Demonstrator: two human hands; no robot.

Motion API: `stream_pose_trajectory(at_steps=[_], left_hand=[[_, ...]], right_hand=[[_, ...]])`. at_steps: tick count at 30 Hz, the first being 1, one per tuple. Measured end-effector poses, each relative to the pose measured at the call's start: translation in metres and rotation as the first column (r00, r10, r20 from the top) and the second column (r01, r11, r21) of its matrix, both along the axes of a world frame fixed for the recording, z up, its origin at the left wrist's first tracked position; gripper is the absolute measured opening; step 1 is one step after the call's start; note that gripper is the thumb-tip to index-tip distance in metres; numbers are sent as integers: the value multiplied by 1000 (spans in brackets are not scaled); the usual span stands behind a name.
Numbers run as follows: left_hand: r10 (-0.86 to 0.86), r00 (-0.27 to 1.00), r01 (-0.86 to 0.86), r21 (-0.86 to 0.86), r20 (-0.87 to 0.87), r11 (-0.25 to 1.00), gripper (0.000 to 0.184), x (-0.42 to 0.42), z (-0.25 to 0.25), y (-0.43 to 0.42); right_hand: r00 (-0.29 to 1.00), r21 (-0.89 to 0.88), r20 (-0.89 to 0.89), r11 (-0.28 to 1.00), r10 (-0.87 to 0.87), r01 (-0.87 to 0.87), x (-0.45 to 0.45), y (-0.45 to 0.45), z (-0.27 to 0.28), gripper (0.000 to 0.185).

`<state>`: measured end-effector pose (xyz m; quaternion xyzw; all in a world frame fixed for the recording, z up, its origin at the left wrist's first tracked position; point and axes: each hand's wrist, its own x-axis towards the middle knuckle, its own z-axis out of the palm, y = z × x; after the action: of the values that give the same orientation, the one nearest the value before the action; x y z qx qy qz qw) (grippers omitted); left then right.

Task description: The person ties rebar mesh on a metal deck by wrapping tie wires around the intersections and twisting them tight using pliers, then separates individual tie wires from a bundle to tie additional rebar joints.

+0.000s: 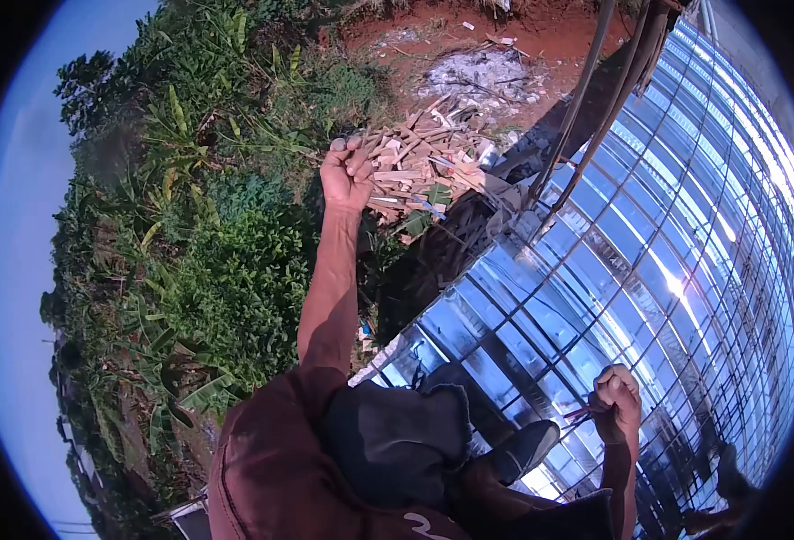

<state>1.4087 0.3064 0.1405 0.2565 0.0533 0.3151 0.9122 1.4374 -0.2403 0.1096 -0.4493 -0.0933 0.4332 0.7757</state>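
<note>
My left hand (347, 175) is raised at the end of my outstretched arm, past the deck's edge. Its fingers are curled in, and what they hold, if anything, is too small to make out. My right hand (617, 396) is closed in a fist around a thin tool with a reddish handle (578, 413); its exact kind does not show. Below that hand lies a rebar mesh (601, 317) over shiny ribbed metal sheeting (527, 279). My shoe (527, 450) rests on the mesh, and my bent knee (406, 436) is near the deck edge.
The deck edge (383, 358) drops off to ground with green plants (235, 261). Down there lies a pile of wood scraps (424, 166) beside whitish ash (482, 76). Upright poles (586, 108) stand at the deck's far corner. Dark shapes (730, 486) at lower right are unclear.
</note>
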Motion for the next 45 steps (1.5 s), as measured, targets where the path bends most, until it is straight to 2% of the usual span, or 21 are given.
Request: stream_pose_trajectory(at_steps=[1,3,4,8,9,11,14,15,19,21,22,24,27,30,32,33,35,38,42,43,45], left_hand=[[-42,998,42,-4,37,999,15,-1,-7,5],[-51,995,53,-21,83,998,14,-1,-8,13],[-37,998,39,-41,49,998,14,-12,-16,12],[-27,1000,27,17,-10,999,14,-10,-14,38],[8,999,-7,21,-39,1000,15,-11,-17,41],[31,999,-31,-7,-15,999,15,-13,-19,38],[32,999,-33,-26,-30,999,14,-5,-15,30],[46,998,-48,-24,-51,999,14,-4,-17,31],[87,988,-95,-61,-124,994,13,-12,-20,46],[95,986,-104,-58,-137,993,13,-18,-25,50],[106,982,-119,-69,-158,991,10,-18,-28,52],[113,978,-128,-80,-175,989,9,-24,-32,45],[122,979,-133,-56,-166,990,8,-5,-15,49],[190,940,-213,-52,-283,976,8,-11,-16,66],[235,905,-273,-59,-355,960,9,-17,-20,71],[248,892,-293,-68,-377,954,10,-18,-23,72],[248,895,-293,-71,-372,953,8,-17,-22,67],[349,852,-394,-40,-390,918,7,-10,-12,75],[325,839,-384,-51,-436,922,14,-19,-16,100],[317,836,-375,-44,-447,926,14,-18,-14,102],[303,835,-356,-30,-459,934,16,-14,-12,104]], right_hand=[[976,-133,-74,972,-205,194,7,6,0,21],[808,-717,505,670,304,195,4,30,-4,17],[653,-843,432,536,622,48,-5,34,-3,17],[632,-126,358,706,687,-697,-24,19,35,18],[763,-39,500,891,410,-453,-22,-8,17,22],[990,-17,-59,992,-127,126,-11,-16,19,23],[721,-797,472,595,507,103,-4,10,16,13],[502,-723,611,689,613,39,-18,7,-7,12],[646,-110,210,674,734,-730,-18,-4,50,14],[999,141,38,990,-12,6,-20,-14,56,20],[966,-163,9,953,-258,256,-8,-13,58,18],[832,-589,540,763,127,266,4,-8,22,18],[385,-693,588,689,711,-213,-24,-9,-3,18],[754,-311,566,933,334,-181,-35,-66,-50,20],[996,41,90,999,-21,17,-10,-29,44,22],[950,-179,226,950,-214,257,2,-19,49,25],[665,-559,723,724,187,404,14,-9,24,26],[579,-759,503,648,641,-58,-2,-43,-39,17],[949,27,247,978,194,-207,-4,-36,51,24],[996,-6,66,999,-53,53,9,-45,40,12],[730,-385,683,848,-2,363,30,-33,17,11]])
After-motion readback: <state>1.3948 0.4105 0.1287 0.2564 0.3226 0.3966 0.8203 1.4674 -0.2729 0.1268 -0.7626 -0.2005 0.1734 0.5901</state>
